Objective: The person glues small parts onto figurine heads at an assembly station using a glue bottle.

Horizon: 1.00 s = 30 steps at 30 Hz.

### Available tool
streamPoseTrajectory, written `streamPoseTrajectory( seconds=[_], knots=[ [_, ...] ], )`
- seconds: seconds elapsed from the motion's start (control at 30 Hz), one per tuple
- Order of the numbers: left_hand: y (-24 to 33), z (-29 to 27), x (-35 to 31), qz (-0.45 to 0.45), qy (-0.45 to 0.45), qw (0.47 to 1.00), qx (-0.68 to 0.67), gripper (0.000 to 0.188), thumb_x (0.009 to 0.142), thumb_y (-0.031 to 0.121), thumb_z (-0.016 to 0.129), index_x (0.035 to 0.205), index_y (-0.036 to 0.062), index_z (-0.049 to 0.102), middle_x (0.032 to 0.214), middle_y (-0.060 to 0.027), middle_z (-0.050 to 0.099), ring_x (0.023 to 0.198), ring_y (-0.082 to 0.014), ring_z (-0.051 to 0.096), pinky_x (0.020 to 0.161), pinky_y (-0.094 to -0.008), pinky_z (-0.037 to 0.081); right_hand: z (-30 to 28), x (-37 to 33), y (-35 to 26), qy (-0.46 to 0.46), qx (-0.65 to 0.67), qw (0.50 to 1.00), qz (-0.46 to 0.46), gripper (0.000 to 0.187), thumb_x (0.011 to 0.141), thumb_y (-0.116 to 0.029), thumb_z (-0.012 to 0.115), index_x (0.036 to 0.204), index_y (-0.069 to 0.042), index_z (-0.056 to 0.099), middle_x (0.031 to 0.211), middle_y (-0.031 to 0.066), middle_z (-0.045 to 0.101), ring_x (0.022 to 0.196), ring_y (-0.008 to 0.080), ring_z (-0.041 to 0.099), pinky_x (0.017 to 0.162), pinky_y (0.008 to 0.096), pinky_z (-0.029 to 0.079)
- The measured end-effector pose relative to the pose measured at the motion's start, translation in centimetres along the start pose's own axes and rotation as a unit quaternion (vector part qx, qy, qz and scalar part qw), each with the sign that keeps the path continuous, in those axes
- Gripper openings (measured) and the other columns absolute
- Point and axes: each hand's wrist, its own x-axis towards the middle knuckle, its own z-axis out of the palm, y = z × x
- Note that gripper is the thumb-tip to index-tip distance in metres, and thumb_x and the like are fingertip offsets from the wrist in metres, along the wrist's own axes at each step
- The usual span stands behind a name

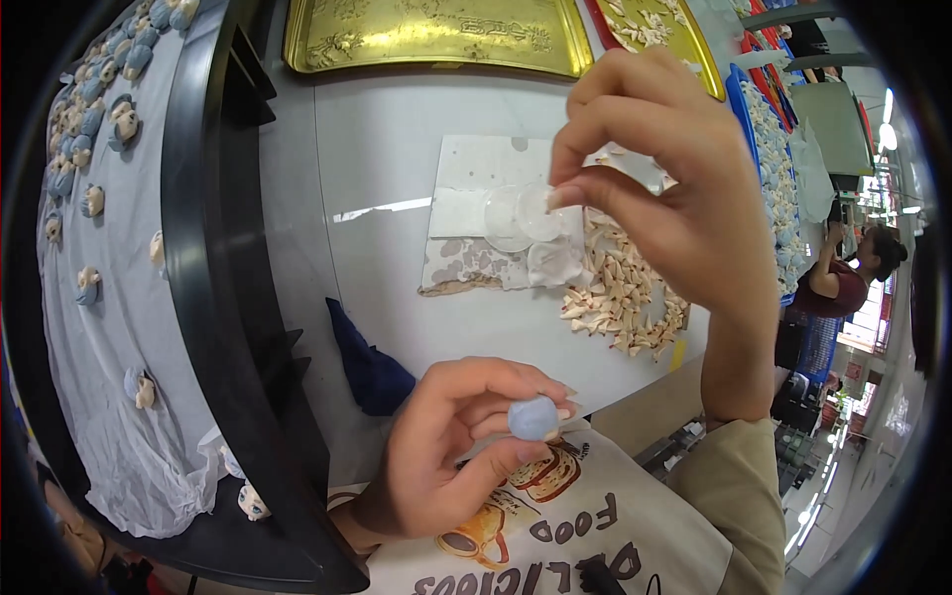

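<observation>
In my left hand [446,451], near the apron, a small rounded light-blue piece [534,418] is gripped between thumb and fingers; a bit of pale colour shows at its lower edge. My right hand [659,159] is raised over the work surface with thumb and forefinger pinched together. A tiny whitish bit shows at those fingertips, too small to name. Just behind them lie clear round discs [508,220] on a white board [486,159] with wet grey patches. A crumpled white wad [555,264] sits at the board's near right corner. Beside it spreads a heap of small cream pointed pieces [625,297].
A gold tray [436,40] stands at the back, another [694,45] with pointed pieces to its right. The black-edged tray [213,248] at left holds several blue-and-cream figure heads [124,121]. Dark blue cloth [367,367] lies nearby. A co-worker [843,278] is far right.
</observation>
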Motion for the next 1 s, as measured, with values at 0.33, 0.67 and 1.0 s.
streamPoseTrajectory(
  seconds=[0.33,0.67,1.0],
  knots=[
    [0.8,-1.3,0.8,0.015,-0.068,0.982,0.173,0.033,0.074,-0.007,0.069,0.104,-0.0053,0.055,0.107,-0.0212,0.055,0.102,-0.0303,0.059,0.088,-0.0370,0.049,0.7,1.6,-0.7,0.029,-0.105,0.990,-0.083,0.022,0.054,-0.007,0.074,0.069,-0.005,0.057,0.076,0.0042,0.051,0.077,0.0216,0.047,0.067,0.0324,0.037],
    [0.9,-1.5,1.2,0.051,-0.070,0.974,0.208,0.032,0.066,-0.003,0.078,0.094,-0.0037,0.061,0.108,-0.0173,0.052,0.092,-0.0214,0.060,0.080,-0.0282,0.051,1.4,1.2,-1.1,0.019,-0.111,0.992,-0.056,0.019,0.058,-0.004,0.073,0.069,-0.005,0.058,0.075,0.0045,0.052,0.077,0.0215,0.049,0.069,0.0305,0.037],
    [0.8,-0.2,0.4,0.005,0.022,0.991,0.135,0.036,0.077,-0.005,0.068,0.109,-0.0055,0.053,0.114,-0.0201,0.049,0.099,-0.0243,0.059,0.084,-0.0318,0.052,-0.2,-4.7,-3.4,0.118,0.187,0.972,0.083,0.023,0.059,-0.006,0.075,0.072,0.000,0.057,0.077,0.0072,0.051,0.074,0.0167,0.046,0.067,0.0269,0.035]
  ],
)
